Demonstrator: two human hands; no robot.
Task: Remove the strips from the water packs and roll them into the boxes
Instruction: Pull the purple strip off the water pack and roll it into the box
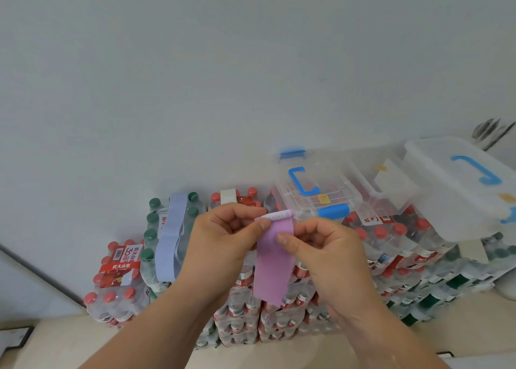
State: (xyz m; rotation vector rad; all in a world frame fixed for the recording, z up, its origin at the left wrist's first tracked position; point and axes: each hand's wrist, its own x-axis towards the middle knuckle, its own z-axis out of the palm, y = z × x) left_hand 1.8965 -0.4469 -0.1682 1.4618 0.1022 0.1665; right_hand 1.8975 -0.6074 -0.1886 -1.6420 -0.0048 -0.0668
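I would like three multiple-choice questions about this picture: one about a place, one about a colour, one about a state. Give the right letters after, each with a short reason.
1. Where is the blue strip?
A. around a pack of green-capped bottles
B. inside a box
C. on the floor

2. What colour is the strip in the hands?
A. white
B. purple
C. green

3. In what state is the purple strip?
A. fully rolled
B. rolled only at its top end, the rest hanging
C. lying flat on a pack

Answers:
1 A, it wraps over the green-capped pack.
2 B, the left hand and right hand pinch a purple band.
3 B, a small roll sits at the top, the tail hangs down.
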